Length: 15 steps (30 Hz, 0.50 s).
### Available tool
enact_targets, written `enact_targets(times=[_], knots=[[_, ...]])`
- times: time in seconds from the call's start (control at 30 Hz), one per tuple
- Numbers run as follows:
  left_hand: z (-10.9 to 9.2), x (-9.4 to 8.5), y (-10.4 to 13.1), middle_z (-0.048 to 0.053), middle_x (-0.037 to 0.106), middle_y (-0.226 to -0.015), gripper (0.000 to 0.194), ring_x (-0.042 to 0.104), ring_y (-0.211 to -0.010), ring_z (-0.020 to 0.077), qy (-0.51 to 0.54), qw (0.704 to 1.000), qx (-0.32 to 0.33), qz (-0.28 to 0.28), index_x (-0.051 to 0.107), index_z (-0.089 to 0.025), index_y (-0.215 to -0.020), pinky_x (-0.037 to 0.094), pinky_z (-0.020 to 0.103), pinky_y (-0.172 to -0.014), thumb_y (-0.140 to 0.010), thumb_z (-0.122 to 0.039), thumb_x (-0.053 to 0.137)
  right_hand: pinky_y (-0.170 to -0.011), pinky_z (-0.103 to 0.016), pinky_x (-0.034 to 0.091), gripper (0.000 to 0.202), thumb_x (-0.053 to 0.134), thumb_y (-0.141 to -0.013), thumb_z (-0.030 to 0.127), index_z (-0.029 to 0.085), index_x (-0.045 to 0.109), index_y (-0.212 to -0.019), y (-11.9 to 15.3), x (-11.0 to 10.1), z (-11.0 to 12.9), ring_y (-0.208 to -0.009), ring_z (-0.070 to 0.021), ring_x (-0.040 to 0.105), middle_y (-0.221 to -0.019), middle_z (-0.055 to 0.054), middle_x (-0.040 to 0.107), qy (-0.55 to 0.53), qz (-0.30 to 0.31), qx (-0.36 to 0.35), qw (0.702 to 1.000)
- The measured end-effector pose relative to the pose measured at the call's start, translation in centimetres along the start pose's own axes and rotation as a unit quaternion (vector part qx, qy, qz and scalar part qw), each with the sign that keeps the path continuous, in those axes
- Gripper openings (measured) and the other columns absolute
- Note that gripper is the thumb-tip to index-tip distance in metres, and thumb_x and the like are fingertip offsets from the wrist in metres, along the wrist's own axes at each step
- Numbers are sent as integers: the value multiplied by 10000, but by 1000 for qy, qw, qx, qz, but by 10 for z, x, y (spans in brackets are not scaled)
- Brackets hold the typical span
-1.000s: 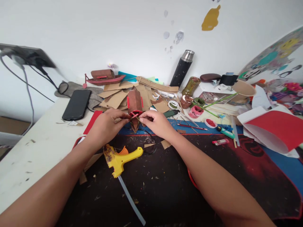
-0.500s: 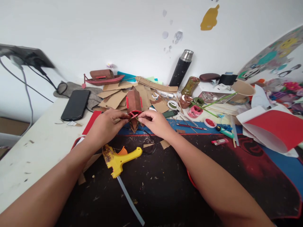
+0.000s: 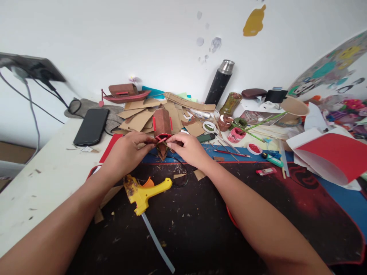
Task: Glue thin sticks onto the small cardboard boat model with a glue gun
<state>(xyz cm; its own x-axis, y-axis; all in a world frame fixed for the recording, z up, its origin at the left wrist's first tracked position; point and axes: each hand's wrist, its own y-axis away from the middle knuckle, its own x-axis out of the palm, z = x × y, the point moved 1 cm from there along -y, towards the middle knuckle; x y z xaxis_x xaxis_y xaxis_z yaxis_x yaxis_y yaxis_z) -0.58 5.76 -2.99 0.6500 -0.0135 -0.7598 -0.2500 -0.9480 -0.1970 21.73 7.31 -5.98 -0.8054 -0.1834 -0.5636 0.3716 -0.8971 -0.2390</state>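
A small brown model boat (image 3: 162, 121) with a red-edged arched roof points toward me at the middle of the table. At its near end, my left hand (image 3: 129, 149) pinches from the left and my right hand (image 3: 187, 148) pinches from the right. Between the fingertips runs a thin reddish and greenish stick (image 3: 162, 140), crossing the boat's opening. Its ends are hidden by my fingers. A yellow glue gun (image 3: 146, 193) with a clear glue stick lies on the black mat below my hands.
Behind are cardboard scraps (image 3: 140, 118), a finished-looking red boat (image 3: 124, 95) and a black flask (image 3: 219, 82). A phone (image 3: 91, 127) lies left. Paint pots (image 3: 236, 135), a pencil (image 3: 232, 153), a lighter (image 3: 266, 172) and red paper (image 3: 332, 156) sit right.
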Motion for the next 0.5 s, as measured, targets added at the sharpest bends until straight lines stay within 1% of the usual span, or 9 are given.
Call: enact_targets(times=[0.13,0.27,0.5], knots=[[2,1,1,58,811,-1002,260,717,-991,294,2,1000,7,-3,811,-287,-932,534,383,-880,-873,-436,606,-841,-314,476,111,691,-987,170,222,789,-991,0,-1,2,-913,-174,670,-977,-28,755,14,3,-5,1000],[2,1,1,61,812,-1012,270,715,-1005,296,5,1000,12,1,812,-289,-941,527,391,-907,-875,-444,601,-847,-314,474,116,698,-983,154,217,795,-996,-1,-3,3,-911,-175,668,-961,-31,749,29,6,-13,999],[-3,-1,1,51,820,-1002,249,734,-990,304,27,999,-24,11,798,-304,-906,557,405,-931,-848,-470,622,-863,-317,482,124,697,-982,154,234,792,-992,-1,-3,4,-929,-182,675,-977,-27,754,31,11,-9,999]])
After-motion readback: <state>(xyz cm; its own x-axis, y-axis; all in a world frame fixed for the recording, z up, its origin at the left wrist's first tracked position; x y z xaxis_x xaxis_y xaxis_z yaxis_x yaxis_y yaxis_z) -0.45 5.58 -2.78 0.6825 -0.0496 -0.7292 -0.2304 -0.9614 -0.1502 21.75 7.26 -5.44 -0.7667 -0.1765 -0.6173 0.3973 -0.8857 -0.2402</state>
